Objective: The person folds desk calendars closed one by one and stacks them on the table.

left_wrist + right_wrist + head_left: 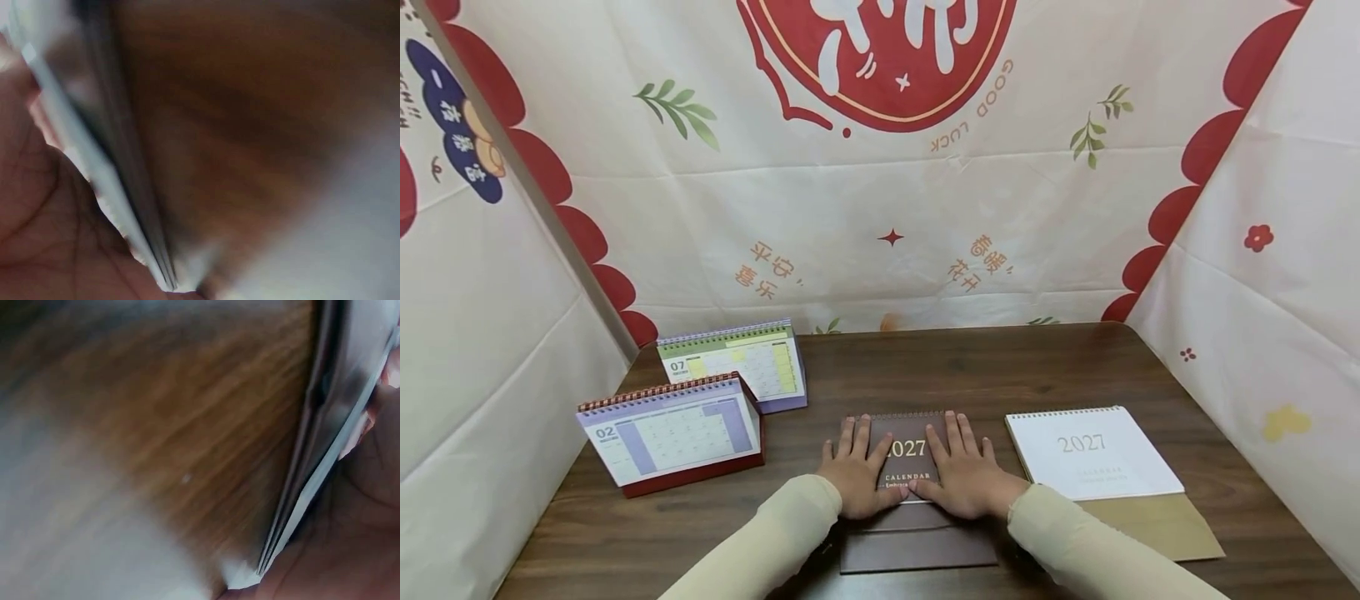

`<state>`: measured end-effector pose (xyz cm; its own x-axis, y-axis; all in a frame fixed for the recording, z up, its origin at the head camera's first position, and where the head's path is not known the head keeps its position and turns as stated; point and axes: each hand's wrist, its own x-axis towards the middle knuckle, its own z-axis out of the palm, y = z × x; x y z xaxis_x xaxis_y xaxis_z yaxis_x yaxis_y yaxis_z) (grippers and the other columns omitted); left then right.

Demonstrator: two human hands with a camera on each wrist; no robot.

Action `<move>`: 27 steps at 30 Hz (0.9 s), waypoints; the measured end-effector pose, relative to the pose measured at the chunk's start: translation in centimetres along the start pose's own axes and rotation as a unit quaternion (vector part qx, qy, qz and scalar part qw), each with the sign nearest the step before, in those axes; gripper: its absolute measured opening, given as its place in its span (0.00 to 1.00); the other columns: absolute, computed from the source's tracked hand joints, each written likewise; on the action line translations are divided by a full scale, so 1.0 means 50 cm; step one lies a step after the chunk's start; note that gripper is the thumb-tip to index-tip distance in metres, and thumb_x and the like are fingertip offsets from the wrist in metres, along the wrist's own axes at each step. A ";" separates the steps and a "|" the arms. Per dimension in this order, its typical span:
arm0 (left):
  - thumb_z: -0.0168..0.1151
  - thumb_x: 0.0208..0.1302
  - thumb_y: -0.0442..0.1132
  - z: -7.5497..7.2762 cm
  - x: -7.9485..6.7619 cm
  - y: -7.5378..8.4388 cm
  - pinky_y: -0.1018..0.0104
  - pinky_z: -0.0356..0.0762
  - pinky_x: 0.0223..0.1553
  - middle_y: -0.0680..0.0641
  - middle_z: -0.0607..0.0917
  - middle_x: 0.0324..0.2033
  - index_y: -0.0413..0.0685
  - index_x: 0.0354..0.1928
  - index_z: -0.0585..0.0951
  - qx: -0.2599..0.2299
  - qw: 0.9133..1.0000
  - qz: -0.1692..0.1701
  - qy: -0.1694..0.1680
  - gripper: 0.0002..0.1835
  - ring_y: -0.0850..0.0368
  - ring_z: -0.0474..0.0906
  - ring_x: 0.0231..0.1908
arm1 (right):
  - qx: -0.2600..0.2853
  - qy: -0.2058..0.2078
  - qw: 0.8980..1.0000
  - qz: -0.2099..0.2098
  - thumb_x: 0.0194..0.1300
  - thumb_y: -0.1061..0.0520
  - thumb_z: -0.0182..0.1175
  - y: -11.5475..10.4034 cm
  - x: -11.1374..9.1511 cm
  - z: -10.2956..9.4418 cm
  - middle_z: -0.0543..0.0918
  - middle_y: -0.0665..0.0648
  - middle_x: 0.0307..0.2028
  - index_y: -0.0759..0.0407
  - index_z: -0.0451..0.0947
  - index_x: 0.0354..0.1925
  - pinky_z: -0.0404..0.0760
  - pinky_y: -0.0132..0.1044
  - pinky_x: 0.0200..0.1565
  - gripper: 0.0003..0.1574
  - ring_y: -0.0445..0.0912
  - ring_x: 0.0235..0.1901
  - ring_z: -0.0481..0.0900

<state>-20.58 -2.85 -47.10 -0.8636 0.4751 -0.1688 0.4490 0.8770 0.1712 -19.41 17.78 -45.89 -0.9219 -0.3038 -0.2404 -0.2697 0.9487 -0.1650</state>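
A dark brown 2027 desk calendar (904, 430) lies flattened on the table, its spiral binding at the far side and its base flap (917, 552) spread toward me. My left hand (854, 473) rests palm down on the left part of the cover with straight fingers. On the right part, my right hand (964, 475) presses the same way, and the thumbs come close together over the lower printing. Both wrist views show a palm (37, 194) against the thin edge of the page stack (306, 494), with blurred wood beside it.
Two desk calendars stand propped at the left: a red-based one (692, 437) showing 02, and behind it a purple-based one (752, 367) showing 07. Right of my hands lies a white 2027 calendar (1097, 458) with a tan base flap (1157, 525). Printed cloth (880, 200) surrounds the wooden table (955, 358).
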 end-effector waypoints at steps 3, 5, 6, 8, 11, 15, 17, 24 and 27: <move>0.47 0.59 0.68 -0.022 -0.004 -0.016 0.40 0.54 0.59 0.38 0.52 0.68 0.54 0.67 0.62 -0.085 0.995 0.039 0.019 0.39 0.39 0.42 0.67 | 0.048 0.000 0.999 -0.018 0.56 0.23 0.46 0.017 -0.002 -0.009 0.35 0.70 0.69 0.59 0.42 0.71 0.47 0.66 0.58 0.61 0.61 0.68 0.32; 0.51 0.62 0.60 -0.036 -0.009 -0.029 0.46 0.59 0.59 0.40 0.63 0.64 0.49 0.62 0.70 -0.135 0.987 0.071 0.053 0.31 0.42 0.54 0.65 | 0.095 0.032 0.995 -0.026 0.57 0.29 0.53 0.031 -0.006 -0.018 0.39 0.71 0.69 0.63 0.43 0.70 0.50 0.64 0.59 0.60 0.63 0.67 0.37; 0.52 0.63 0.57 -0.042 -0.013 -0.035 0.50 0.62 0.58 0.42 0.69 0.60 0.48 0.58 0.73 -0.152 0.982 0.080 0.075 0.27 0.44 0.61 0.62 | 0.108 0.056 0.992 -0.026 0.58 0.32 0.56 0.038 -0.008 -0.023 0.44 0.72 0.68 0.65 0.45 0.70 0.53 0.62 0.59 0.58 0.64 0.67 0.42; 0.53 0.64 0.52 -0.052 -0.021 -0.043 0.55 0.67 0.55 0.47 0.76 0.50 0.47 0.51 0.77 -0.172 0.976 0.076 0.113 0.21 0.50 0.71 0.53 | 0.126 0.116 0.985 -0.008 0.58 0.39 0.59 0.048 -0.013 -0.034 0.59 0.72 0.63 0.69 0.56 0.65 0.62 0.57 0.56 0.50 0.63 0.62 0.58; 0.55 0.62 0.50 -0.056 -0.036 -0.050 0.58 0.73 0.43 0.50 0.77 0.38 0.47 0.42 0.80 -0.180 0.973 0.018 0.141 0.15 0.55 0.75 0.38 | 0.125 0.147 0.980 0.038 0.58 0.44 0.60 0.059 -0.020 -0.044 0.76 0.63 0.42 0.67 0.73 0.48 0.73 0.48 0.42 0.30 0.54 0.41 0.74; 0.58 0.58 0.48 -0.051 -0.048 -0.051 0.56 0.72 0.33 0.45 0.72 0.31 0.43 0.34 0.78 -0.175 0.973 -0.077 0.130 0.14 0.53 0.73 0.28 | 0.150 0.101 0.982 0.061 0.58 0.46 0.61 0.063 -0.020 -0.048 0.73 0.53 0.24 0.59 0.73 0.28 0.68 0.41 0.27 0.17 0.46 0.24 0.69; 0.58 0.57 0.47 -0.047 -0.050 -0.051 0.54 0.72 0.31 0.42 0.71 0.31 0.38 0.33 0.77 -0.169 0.972 -0.104 0.122 0.16 0.50 0.73 0.27 | 0.172 0.083 0.980 0.059 0.58 0.47 0.61 0.063 -0.017 -0.046 0.72 0.52 0.22 0.58 0.71 0.27 0.68 0.39 0.26 0.17 0.45 0.22 0.68; 0.57 0.55 0.43 -0.043 -0.042 -0.056 0.52 0.73 0.36 0.39 0.72 0.32 0.31 0.35 0.75 -0.185 0.970 -0.117 0.104 0.17 0.46 0.74 0.31 | 0.261 0.076 0.960 0.073 0.58 0.50 0.61 0.070 -0.011 -0.042 0.70 0.54 0.20 0.60 0.68 0.28 0.65 0.37 0.24 0.16 0.45 0.20 0.67; 0.56 0.54 0.41 -0.050 -0.037 -0.061 0.52 0.71 0.39 0.41 0.72 0.32 0.36 0.33 0.73 -0.238 0.961 -0.111 0.088 0.13 0.48 0.72 0.34 | 0.286 0.084 0.951 0.078 0.58 0.54 0.60 0.073 -0.012 -0.045 0.69 0.55 0.21 0.61 0.67 0.32 0.65 0.37 0.25 0.14 0.45 0.21 0.67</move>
<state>-20.92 -6.61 -44.88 -0.9702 0.2241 -0.0921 0.1302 0.8028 0.5819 -20.45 21.62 -44.20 -0.9826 -0.1002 -0.1561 0.0247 0.7635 -0.6454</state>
